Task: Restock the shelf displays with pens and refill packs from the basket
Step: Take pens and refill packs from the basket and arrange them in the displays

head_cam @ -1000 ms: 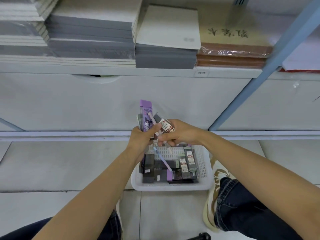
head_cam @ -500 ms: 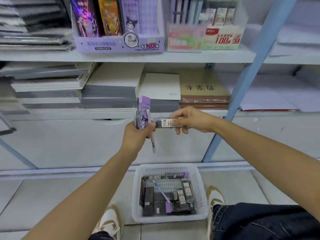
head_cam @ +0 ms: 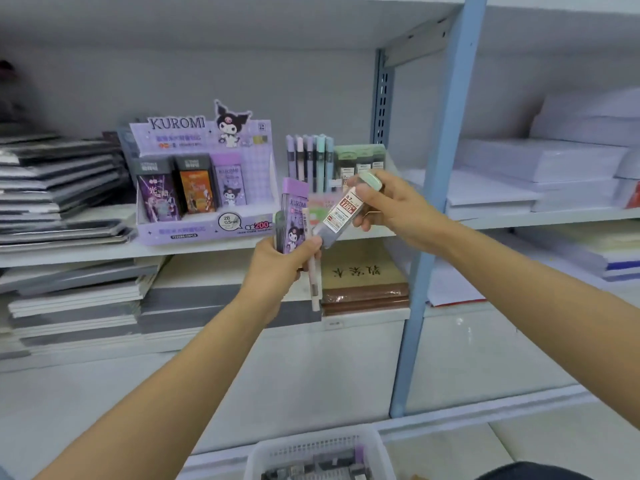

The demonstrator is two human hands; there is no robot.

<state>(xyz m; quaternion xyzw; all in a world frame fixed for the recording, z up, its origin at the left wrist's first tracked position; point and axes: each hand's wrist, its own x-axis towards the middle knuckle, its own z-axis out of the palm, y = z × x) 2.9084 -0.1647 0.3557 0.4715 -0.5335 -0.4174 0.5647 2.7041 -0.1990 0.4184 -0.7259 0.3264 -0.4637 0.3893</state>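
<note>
Our left hand (head_cam: 277, 263) clutches a purple pack (head_cam: 294, 216) and pen (head_cam: 315, 289) (fingers curled round both) while our right hand (head_cam: 393, 209) pinches a refill case (head_cam: 341, 214).

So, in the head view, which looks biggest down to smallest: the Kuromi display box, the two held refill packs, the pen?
1. The Kuromi display box.
2. The purple refill pack and the green-capped refill pack: they look alike, both partly hidden, so no ranking.
3. The pen, long but thinnest.

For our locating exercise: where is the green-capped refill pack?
The green-capped refill pack sits mid-frame in the head view, gripped by the right hand, before the pastel pens.
</note>
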